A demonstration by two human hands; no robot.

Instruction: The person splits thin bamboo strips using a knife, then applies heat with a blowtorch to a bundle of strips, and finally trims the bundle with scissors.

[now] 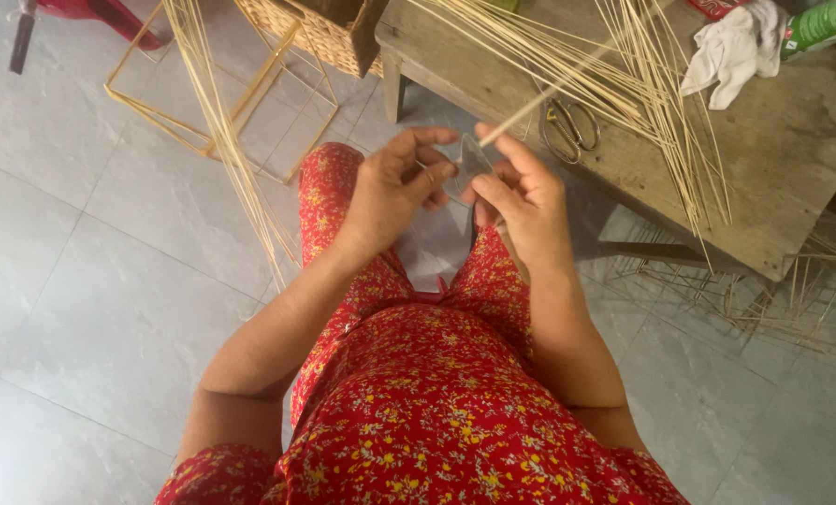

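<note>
bamboo stick (530,110): 1 held | right hand (523,192) | left hand (394,187) | scissors (572,126): 1

- Soft, even daylight fills the room; nothing is dim.
- Pale sheen on the grey floor tiles (90,281), no hard glare.
- Faint shadow under the desk (792,159).
- Hands (465,187) slightly blurred; the edges of the view bend a little.
</note>
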